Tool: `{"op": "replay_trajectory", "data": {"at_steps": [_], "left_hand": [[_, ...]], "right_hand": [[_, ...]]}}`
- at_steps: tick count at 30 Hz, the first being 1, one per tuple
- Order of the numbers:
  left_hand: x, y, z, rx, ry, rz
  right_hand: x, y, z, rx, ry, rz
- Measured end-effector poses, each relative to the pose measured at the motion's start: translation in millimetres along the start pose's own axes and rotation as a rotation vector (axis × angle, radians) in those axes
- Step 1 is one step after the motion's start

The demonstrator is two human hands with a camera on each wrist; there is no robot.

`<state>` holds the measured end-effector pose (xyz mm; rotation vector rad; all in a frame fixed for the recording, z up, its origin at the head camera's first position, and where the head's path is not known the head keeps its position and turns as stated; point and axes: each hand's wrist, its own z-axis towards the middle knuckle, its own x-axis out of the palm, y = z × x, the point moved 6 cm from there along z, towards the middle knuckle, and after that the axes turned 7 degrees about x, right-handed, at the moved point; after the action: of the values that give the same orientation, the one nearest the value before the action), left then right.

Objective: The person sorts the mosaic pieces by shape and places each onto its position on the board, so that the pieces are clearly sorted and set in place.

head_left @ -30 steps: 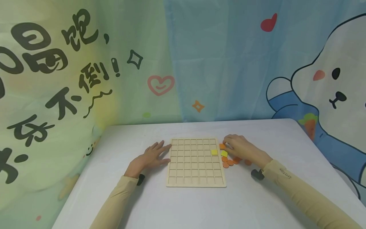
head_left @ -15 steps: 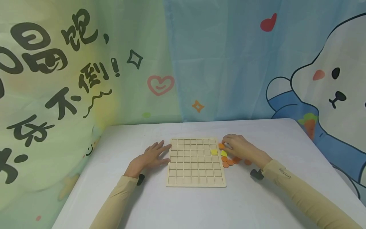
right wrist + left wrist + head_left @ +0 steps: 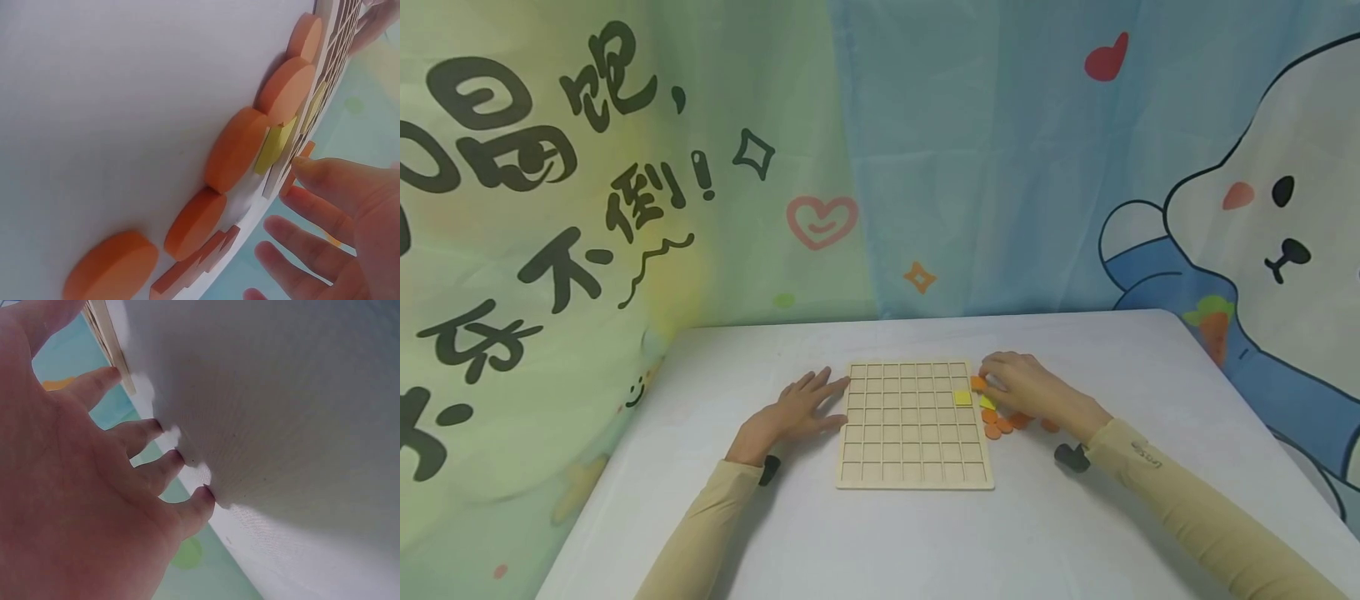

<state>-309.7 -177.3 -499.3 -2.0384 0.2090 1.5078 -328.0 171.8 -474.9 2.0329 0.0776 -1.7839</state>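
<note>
A pale wooden grid board (image 3: pixel 906 442) lies flat on the table, one yellow square tile (image 3: pixel 962 398) in a cell near its right side. At the board's left edge, my left hand (image 3: pixel 797 412) spreads its fingers on the tabletop; thumb and index fingertips touch the board. My right hand (image 3: pixel 1028 385) pinches an orange square tile (image 3: pixel 309 150) between thumb and index finger, over the board's upper right edge. Below that hand, a second yellow square tile (image 3: pixel 275 145) lies beside the board, partly hidden in the head view.
Several orange round discs (image 3: pixel 236 150) lie right of the board, below the right hand. More orange pieces (image 3: pixel 187 269) sit farther along, partly overlapping in view. A printed curtain (image 3: pixel 925 167) hangs behind the white table (image 3: pixel 910 542).
My right hand has crept slightly left with the orange square tile, which is now at the board's right edge. The left hand stays where it was.
</note>
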Motion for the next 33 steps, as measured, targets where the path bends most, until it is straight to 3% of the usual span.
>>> {"op": "replay_trajectory", "data": {"at_steps": [12, 21, 33], "left_hand": [[-0.6, 0.8, -0.1, -0.007, 0.006, 0.001], [0.4, 1.6, -0.1, -0.013, 0.010, 0.000], [1.1, 3.2, 0.4, -0.014, 0.008, -0.004]], "right_hand": [[6.1, 4.7, 0.0, -0.023, 0.006, -0.008], [8.9, 12.6, 1.2, -0.085, -0.028, 0.030], [7.6, 28.1, 1.7, -0.164, -0.063, -0.002]]}}
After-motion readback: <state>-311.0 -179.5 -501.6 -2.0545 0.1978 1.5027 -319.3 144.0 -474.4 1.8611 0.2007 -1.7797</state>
